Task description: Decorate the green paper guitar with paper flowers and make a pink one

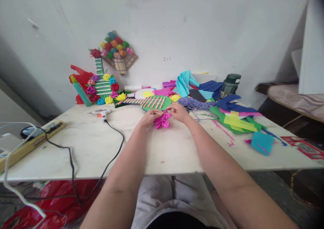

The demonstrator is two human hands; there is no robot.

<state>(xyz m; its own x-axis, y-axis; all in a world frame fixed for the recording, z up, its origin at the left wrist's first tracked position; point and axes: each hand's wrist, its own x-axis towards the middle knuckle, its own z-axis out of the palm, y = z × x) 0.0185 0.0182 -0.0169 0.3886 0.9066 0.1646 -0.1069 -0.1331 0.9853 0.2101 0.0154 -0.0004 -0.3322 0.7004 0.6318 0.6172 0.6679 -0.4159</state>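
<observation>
A pale, scuffed wall [202, 29] rises behind a white table [174, 151] in soft light

Table, white top [174, 154], worn surface. On it, left side: yellow power strip [37, 142]; white hot-glue gun [106, 115], black cord; teal tube with yellow tip [82, 92], tilted. Rear: green guitar-shaped panel with white strips [103, 90], upright, flower-trimmed; second guitar-shaped board, latticed [154, 102], flat; purple-blue yarn [194, 104]; dark lidded bottle [230, 85]. Right: green and yellow sheets [239, 122], overlapping; blue square [263, 142]; red printed card [302, 147], near edge.
</observation>
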